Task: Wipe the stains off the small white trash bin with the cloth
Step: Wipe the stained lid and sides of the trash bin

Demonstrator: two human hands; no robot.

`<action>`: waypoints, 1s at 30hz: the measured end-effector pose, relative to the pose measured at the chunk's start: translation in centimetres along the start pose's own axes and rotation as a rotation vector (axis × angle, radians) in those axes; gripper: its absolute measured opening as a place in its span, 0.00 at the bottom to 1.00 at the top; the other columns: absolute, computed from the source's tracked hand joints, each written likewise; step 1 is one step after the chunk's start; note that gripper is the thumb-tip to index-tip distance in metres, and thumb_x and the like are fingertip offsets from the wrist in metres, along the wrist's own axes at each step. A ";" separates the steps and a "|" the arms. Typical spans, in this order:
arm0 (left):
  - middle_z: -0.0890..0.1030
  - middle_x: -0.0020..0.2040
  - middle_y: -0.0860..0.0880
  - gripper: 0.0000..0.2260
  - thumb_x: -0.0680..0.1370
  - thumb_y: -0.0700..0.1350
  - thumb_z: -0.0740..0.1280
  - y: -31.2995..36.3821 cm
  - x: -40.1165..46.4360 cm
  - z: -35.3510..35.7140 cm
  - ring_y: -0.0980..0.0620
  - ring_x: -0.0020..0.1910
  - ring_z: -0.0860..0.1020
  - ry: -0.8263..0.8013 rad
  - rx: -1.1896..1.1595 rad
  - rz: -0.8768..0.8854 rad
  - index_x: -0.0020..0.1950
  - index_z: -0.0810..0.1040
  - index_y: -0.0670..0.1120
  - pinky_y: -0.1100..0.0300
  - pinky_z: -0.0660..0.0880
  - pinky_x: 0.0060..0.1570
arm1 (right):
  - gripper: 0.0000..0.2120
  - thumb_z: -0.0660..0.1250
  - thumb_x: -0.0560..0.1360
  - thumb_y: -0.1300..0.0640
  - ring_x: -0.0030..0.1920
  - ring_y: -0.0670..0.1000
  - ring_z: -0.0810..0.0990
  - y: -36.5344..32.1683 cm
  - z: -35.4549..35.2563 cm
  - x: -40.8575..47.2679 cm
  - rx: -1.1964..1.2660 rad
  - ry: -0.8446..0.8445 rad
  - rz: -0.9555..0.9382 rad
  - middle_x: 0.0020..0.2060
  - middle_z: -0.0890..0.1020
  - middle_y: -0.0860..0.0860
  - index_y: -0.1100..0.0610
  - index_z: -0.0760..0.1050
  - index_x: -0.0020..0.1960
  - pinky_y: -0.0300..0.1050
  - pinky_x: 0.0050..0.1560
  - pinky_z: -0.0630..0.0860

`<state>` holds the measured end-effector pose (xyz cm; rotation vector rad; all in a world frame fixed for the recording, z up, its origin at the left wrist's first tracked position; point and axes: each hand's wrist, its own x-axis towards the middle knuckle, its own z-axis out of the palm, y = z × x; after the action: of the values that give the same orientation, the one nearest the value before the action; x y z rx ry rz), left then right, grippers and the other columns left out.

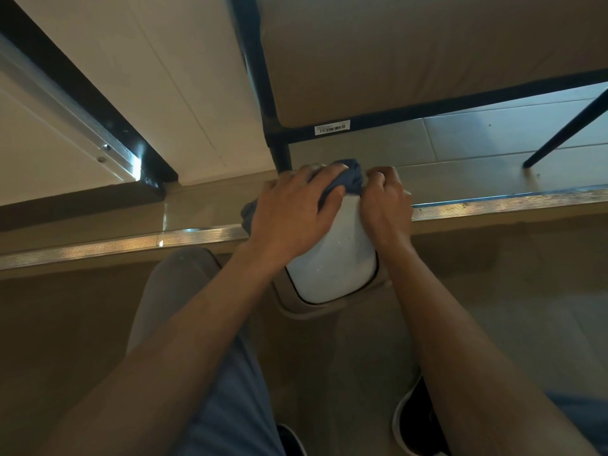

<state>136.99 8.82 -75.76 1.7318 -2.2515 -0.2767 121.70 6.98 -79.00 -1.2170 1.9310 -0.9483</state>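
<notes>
Below, tiled floor [493, 143], metal threshold strip [493, 200], seemingly a black-framed table [362, 121]

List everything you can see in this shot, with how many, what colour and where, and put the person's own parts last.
trash bin: one, white, lying tipped over on the floor, centre, between the hands
bin lid rim: one, beige, at the bin's near end
cloth: one, blue, bunched on the bin's far end, under the left hand
table frame: one, black metal, above the bin, with a barcode label
chair leg: one, black, upper right
floor strip: one, silver metal, running across the floor
shoes: two, black with white soles, bottom
left hand: one, pressing the cloth on the bin
right hand: one, fingers curled on the bin's far end
</notes>
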 end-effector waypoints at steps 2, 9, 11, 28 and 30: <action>0.75 0.73 0.51 0.20 0.85 0.57 0.57 -0.7 -0.7 -0.1 0.44 0.67 0.75 0.036 0.013 0.083 0.77 0.69 0.57 0.46 0.72 0.62 | 0.15 0.51 0.83 0.54 0.47 0.52 0.73 -0.2 -0.2 0.3 0.054 -0.096 0.015 0.45 0.76 0.49 0.54 0.77 0.52 0.47 0.47 0.66; 0.79 0.69 0.51 0.20 0.83 0.59 0.58 -1.0 -0.4 0.2 0.46 0.64 0.77 0.101 -0.024 0.061 0.73 0.73 0.56 0.48 0.74 0.60 | 0.21 0.55 0.84 0.41 0.64 0.59 0.79 -0.3 -0.7 0.8 0.279 -0.319 0.118 0.63 0.79 0.60 0.51 0.79 0.63 0.61 0.68 0.75; 0.80 0.66 0.52 0.20 0.82 0.59 0.57 -0.8 -0.2 0.2 0.46 0.60 0.79 0.116 -0.038 0.000 0.72 0.74 0.57 0.50 0.74 0.57 | 0.19 0.54 0.84 0.40 0.61 0.57 0.81 -0.5 -0.7 0.6 0.273 -0.325 0.101 0.58 0.83 0.57 0.48 0.81 0.57 0.62 0.66 0.76; 0.79 0.68 0.50 0.21 0.81 0.57 0.58 1.0 1.2 -0.7 0.46 0.64 0.77 -0.047 -0.090 0.041 0.74 0.73 0.57 0.44 0.74 0.62 | 0.18 0.50 0.84 0.58 0.64 0.61 0.74 0.1 -0.7 0.6 -0.154 -0.226 -0.088 0.64 0.78 0.64 0.63 0.76 0.62 0.49 0.59 0.66; 0.75 0.74 0.49 0.21 0.82 0.56 0.60 0.6 -0.3 -0.7 0.45 0.70 0.73 -0.037 -0.067 0.134 0.75 0.73 0.56 0.43 0.70 0.68 | 0.18 0.49 0.85 0.62 0.69 0.62 0.71 0.3 -0.7 0.6 -0.316 -0.267 -0.078 0.68 0.75 0.64 0.65 0.71 0.69 0.52 0.67 0.65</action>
<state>136.75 9.32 -74.99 1.5471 -2.3434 -0.3526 120.78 6.73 -78.98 -1.5233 1.8730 -0.4955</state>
